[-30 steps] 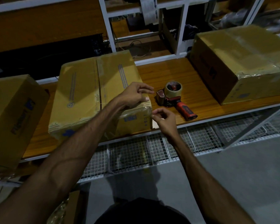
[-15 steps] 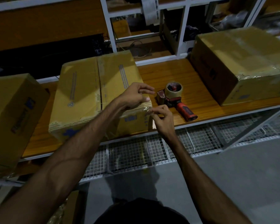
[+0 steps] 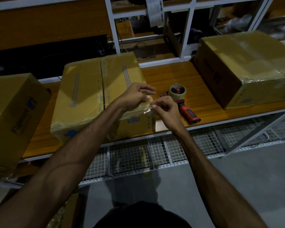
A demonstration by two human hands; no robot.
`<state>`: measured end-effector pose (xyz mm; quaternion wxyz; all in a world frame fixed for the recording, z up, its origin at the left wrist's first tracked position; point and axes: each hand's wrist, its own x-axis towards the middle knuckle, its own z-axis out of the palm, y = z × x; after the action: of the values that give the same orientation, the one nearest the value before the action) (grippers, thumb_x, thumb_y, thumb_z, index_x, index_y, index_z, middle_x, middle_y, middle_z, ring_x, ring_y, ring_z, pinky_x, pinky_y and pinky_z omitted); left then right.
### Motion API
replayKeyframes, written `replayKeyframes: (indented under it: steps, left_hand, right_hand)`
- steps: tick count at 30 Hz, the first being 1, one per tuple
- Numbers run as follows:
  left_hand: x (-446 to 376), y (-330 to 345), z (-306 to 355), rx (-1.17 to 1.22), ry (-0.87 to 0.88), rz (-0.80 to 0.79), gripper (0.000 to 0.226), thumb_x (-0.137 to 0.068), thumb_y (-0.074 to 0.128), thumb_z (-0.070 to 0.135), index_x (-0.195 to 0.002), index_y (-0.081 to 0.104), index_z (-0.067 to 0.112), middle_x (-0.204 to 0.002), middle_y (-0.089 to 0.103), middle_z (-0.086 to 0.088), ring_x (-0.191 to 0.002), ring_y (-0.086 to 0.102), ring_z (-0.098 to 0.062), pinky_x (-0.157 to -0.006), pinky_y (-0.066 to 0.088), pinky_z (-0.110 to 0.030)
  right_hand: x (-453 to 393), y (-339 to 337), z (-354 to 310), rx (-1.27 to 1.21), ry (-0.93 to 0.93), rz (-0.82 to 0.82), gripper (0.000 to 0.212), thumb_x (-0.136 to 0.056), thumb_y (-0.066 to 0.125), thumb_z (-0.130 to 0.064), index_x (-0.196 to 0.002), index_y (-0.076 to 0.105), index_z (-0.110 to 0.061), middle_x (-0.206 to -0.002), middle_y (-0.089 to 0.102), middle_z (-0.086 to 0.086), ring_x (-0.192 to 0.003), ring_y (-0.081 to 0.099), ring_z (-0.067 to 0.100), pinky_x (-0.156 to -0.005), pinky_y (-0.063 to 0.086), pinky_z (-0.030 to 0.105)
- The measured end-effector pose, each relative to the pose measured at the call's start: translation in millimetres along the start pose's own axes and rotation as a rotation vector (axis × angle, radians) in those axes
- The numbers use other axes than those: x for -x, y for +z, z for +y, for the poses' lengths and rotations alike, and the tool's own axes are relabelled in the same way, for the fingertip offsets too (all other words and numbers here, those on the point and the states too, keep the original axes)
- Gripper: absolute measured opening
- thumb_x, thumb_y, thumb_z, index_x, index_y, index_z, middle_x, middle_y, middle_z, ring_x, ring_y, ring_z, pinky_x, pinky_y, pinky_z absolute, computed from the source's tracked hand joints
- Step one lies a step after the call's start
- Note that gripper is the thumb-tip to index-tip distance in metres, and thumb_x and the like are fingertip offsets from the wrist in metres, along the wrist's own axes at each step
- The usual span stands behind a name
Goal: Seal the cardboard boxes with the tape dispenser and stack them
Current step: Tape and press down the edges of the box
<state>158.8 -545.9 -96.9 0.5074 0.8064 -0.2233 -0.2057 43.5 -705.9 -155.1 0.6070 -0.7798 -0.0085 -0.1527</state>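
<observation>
A cardboard box [image 3: 89,96] lies on the wooden bench [image 3: 171,76] in the middle, its top seam taped. My left hand [image 3: 135,96] rests on its near right top corner, thumb pressing the edge. My right hand [image 3: 164,109] pinches a strip of clear tape [image 3: 146,111] at that same corner. The tape dispenser [image 3: 179,97], red-handled with a roll of tape, lies on the bench just right of my hands, untouched.
A taped box [image 3: 247,66] sits at the bench's right end, and another box [image 3: 11,116] at the left edge. White shelf posts [image 3: 112,30] rise behind. Wire mesh shelving [image 3: 155,155] runs below the bench, with grey floor nearer me.
My right hand has risen from below the box's corner up to the top edge, meeting the left hand there. The left hand and the dispenser stayed put.
</observation>
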Motion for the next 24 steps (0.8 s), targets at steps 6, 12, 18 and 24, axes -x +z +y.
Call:
replayKeyframes:
  steps: [6, 12, 18, 24]
  left_hand:
    - [3.8, -2.5, -2.6, 0.108, -0.028, 0.042, 0.038, -0.095, 0.057, -0.013, -0.127, 0.069, 0.004, -0.118, 0.078, -0.006, -0.117, 0.070, -0.015, -0.090, 0.055, -0.030]
    - [4.6, -1.4, -4.0, 0.137, -0.034, 0.061, 0.037, -0.096, 0.057, -0.013, -0.126, 0.070, 0.003, -0.116, 0.078, -0.007, -0.116, 0.071, -0.018, -0.086, 0.055, -0.029]
    - [12.5, -3.6, -1.0, 0.116, -0.012, 0.066, 0.036, -0.097, 0.057, -0.011, -0.128, 0.069, 0.003, -0.119, 0.077, -0.008, -0.118, 0.070, -0.018, -0.091, 0.056, -0.032]
    - [80.5, -28.7, -7.0, 0.067, 0.103, 0.226, 0.033, -0.097, 0.063, -0.007, -0.122, 0.073, 0.012, -0.119, 0.077, -0.003, -0.113, 0.073, -0.019, -0.098, 0.059, -0.037]
  right_hand:
    - [-9.3, -5.2, 13.5, 0.096, -0.040, -0.112, 0.014, -0.094, 0.081, -0.026, -0.103, 0.079, -0.016, -0.103, 0.062, 0.007, -0.094, 0.059, 0.005, -0.081, 0.051, 0.018]
    - [-2.0, -5.9, 14.8, 0.156, -0.070, -0.102, 0.024, -0.090, 0.078, -0.005, -0.107, 0.073, -0.021, -0.106, 0.063, 0.008, -0.100, 0.062, 0.021, -0.083, 0.061, 0.045]
    - [3.2, -4.8, 9.5, 0.246, -0.043, -0.122, 0.041, -0.088, 0.072, 0.007, -0.113, 0.061, -0.024, -0.104, 0.058, 0.005, -0.096, 0.061, 0.023, -0.078, 0.062, 0.050]
    - [20.1, -4.9, 0.7, 0.468, -0.118, -0.069, 0.056, -0.087, 0.062, 0.011, -0.127, 0.065, -0.028, -0.128, 0.046, 0.001, -0.122, 0.050, 0.017, -0.100, 0.053, 0.035]
